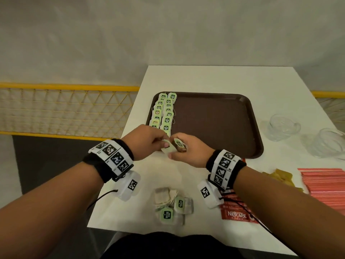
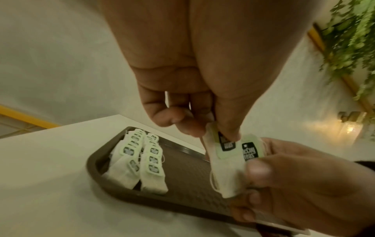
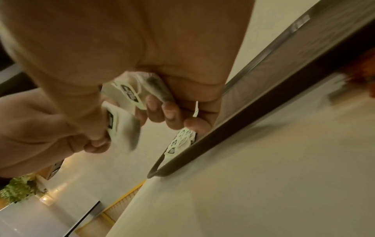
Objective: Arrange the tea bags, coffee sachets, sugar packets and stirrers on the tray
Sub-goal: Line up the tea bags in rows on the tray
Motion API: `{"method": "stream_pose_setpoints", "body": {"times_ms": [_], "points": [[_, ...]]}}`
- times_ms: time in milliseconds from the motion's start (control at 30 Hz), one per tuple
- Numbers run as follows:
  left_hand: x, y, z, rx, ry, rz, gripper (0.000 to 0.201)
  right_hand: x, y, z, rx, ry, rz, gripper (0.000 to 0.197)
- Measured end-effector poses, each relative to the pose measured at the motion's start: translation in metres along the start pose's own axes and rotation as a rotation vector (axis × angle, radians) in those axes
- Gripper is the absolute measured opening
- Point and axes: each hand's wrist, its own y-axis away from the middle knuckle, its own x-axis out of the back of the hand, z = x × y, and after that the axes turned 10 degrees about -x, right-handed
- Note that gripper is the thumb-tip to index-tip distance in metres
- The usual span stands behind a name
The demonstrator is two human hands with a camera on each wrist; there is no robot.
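A brown tray (image 1: 220, 126) lies on the white table, with two rows of green-tagged tea bags (image 1: 164, 113) along its left side. Both hands meet just above the tray's near left corner. My left hand (image 1: 149, 141) pinches one tea bag (image 2: 223, 163) by its green tag. My right hand (image 1: 184, 150) holds a small bunch of tea bags (image 1: 179, 144), and its thumb presses the same front bag. In the right wrist view the right hand's fingers (image 3: 162, 112) curl round a tea bag (image 3: 129, 94).
Loose tea bags (image 1: 171, 204) lie in a heap near the table's front edge. Red coffee sachets (image 1: 237, 212) sit to their right, yellow packets (image 1: 280, 176) and red stirrers (image 1: 324, 182) further right. Two glass cups (image 1: 283, 126) stand right of the tray.
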Motion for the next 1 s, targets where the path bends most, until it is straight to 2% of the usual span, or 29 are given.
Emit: {"method": "stream_pose_setpoints", "body": {"times_ms": [100, 200, 300, 400, 500, 567, 700, 833, 1000], "points": [[0.002, -0.008, 0.004, -0.067, 0.008, 0.023, 0.01, 0.001, -0.003, 0.004, 0.032, 0.046, 0.078, 0.009], [0.005, -0.017, 0.001, -0.087, -0.037, 0.031, 0.011, 0.0, -0.006, 0.006, 0.008, 0.006, 0.117, 0.019], [0.011, -0.031, -0.012, -0.055, -0.115, 0.031, 0.015, 0.0, -0.009, 0.01, -0.057, 0.005, 0.194, 0.008], [0.017, -0.046, -0.026, -0.006, -0.145, -0.115, 0.017, 0.003, -0.009, 0.011, -0.163, -0.12, 0.201, 0.017], [0.012, -0.059, -0.037, -0.004, -0.186, -0.325, 0.019, 0.008, -0.007, 0.011, -0.213, -0.168, 0.212, 0.012], [0.004, -0.066, -0.044, 0.006, -0.212, -0.377, 0.021, 0.011, -0.006, 0.011, -0.223, -0.151, 0.216, 0.01], [-0.01, -0.075, -0.059, 0.051, -0.246, -0.343, 0.025, 0.01, -0.005, 0.016, -0.205, -0.134, 0.221, 0.014], [-0.018, -0.079, -0.066, 0.086, -0.198, -0.252, 0.041, 0.009, -0.001, 0.016, -0.248, -0.162, 0.207, 0.007], [-0.03, -0.08, -0.069, 0.096, -0.254, -0.313, 0.041, 0.008, -0.001, 0.018, -0.196, -0.119, 0.255, 0.004]]}}
